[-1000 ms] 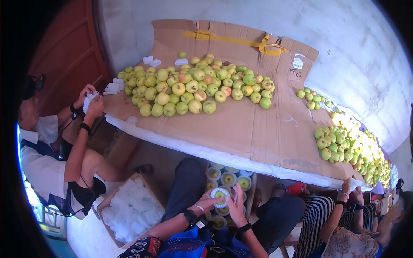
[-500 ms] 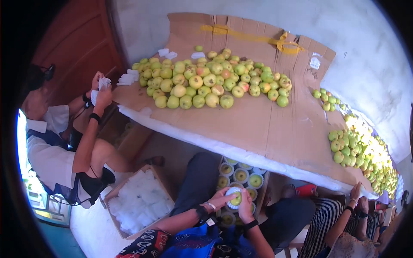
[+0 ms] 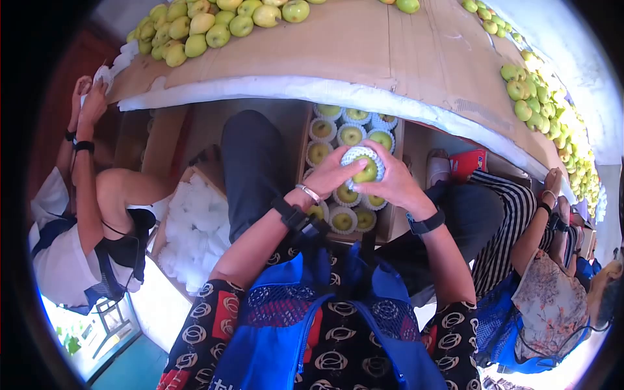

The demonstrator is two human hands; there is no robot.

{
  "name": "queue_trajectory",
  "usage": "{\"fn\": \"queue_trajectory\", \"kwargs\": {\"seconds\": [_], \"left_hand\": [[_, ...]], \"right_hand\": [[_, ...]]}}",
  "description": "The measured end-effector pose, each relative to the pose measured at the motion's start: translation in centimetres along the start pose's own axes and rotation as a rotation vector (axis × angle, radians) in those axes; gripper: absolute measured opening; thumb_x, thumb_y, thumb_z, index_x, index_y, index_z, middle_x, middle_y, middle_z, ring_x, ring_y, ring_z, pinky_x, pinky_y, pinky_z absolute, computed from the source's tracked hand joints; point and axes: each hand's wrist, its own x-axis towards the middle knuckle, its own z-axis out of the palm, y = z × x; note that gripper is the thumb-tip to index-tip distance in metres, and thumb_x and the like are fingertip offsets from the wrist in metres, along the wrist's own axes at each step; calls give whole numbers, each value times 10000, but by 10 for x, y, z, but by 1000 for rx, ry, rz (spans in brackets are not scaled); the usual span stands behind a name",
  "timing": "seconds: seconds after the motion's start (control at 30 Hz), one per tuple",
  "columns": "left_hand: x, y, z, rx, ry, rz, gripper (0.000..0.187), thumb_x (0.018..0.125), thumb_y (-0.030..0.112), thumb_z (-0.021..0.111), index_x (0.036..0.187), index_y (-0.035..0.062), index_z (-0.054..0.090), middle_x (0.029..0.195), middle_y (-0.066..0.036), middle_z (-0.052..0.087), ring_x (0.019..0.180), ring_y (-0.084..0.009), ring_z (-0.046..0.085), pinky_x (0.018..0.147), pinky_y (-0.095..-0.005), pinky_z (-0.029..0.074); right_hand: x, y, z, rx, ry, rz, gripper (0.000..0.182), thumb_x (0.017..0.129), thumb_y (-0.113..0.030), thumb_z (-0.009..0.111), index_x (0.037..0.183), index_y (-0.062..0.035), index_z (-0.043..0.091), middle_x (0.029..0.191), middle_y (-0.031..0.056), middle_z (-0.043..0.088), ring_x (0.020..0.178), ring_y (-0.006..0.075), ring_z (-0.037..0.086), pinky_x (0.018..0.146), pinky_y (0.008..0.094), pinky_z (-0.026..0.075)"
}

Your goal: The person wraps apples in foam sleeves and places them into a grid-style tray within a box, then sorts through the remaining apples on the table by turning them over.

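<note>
A green apple in a white foam net sits between my two hands, above a box. My left hand grips it from the left, fingers against the foam. On the other side my right hand wraps round it, thumb below and fingers over the top. Under my hands the cardboard box holds several rows of apples in foam nets. Part of those rows is hidden by my hands.
A cardboard-covered table with a white padded edge carries piles of apples. White foam nets fill a box at my left. One co-worker's hands hold a foam net at far left; another person sits at the right.
The view has tilted down and closer, so the table's piles sit higher in frame. The netted apple remains between my hands, turned somewhat.
</note>
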Motion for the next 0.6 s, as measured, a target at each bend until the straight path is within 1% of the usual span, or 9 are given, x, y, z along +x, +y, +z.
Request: {"fn": "queue_trajectory", "kwargs": {"seconds": [0.1,0.17,0.23,0.27,0.37,0.43,0.5,0.53,0.6], "left_hand": [[2,-18,-5,-14,53,-62,477,830,252,633,1192,8,440,1065,-53,550,964,-125,534,811,-277,457],[3,-39,-10,21,54,-66,490,825,249,638,1206,23,428,1081,-57,541,972,-131,534,810,-280,461],[3,-48,-9,87,53,-53,520,815,242,648,1233,52,404,1112,-66,524,987,-145,535,808,-285,468],[-4,-40,-7,-26,-14,-179,569,805,251,656,1264,77,368,1156,-70,499,1023,-154,521,824,-303,468],[-9,-53,-5,-82,-6,-252,595,797,263,663,1269,76,352,1185,-65,478,1055,-160,505,838,-316,462],[-13,-58,-1,-183,-92,-260,623,800,318,651,1282,95,324,1216,-52,452,1074,-171,496,835,-320,460],[-16,-57,0,-292,125,-455,535,801,380,627,1202,87,429,1117,-33,520,1017,-174,524,803,-348,463],[-16,-59,-6,-294,129,-456,535,801,380,627,1202,87,429,1117,-33,520,1017,-174,524,803,-348,463],[-10,-72,-22,568,32,-349,437,784,365,610,1091,65,532,1000,-79,586,932,-240,571,763,-400,460]], "right_hand": [[-2,9,11,-190,120,-185,881,557,-269,793,1276,-28,344,1195,194,470,1086,320,486,891,350,416],[-5,16,21,-293,141,-215,892,551,-249,793,1282,-43,325,1168,200,472,1061,341,490,877,372,424],[-7,13,32,-366,91,-58,850,550,-232,790,1260,-68,351,1131,199,482,1031,356,496,853,389,432],[-9,12,35,-355,104,-57,729,581,-214,763,1202,-83,405,1089,196,498,998,363,506,820,406,439],[-11,32,48,-344,117,-40,610,613,-215,730,1140,-81,452,1031,197,533,967,351,528,802,404,442],[-14,44,47,-311,116,-28,578,612,-222,717,1110,-68,467,1001,201,547,947,342,541,793,397,446],[-18,50,36,-275,120,-18,548,610,-228,703,1081,-56,483,971,205,560,927,334,554,785,389,449],[-22,50,25,-314,44,111,558,596,-239,699,1077,-52,489,963,204,571,913,330,564,781,379,452],[-28,62,11,-363,-91,270,593,568,-261,690,1068,-10,493,944,205,595,869,326,590,754,359,467]]}}
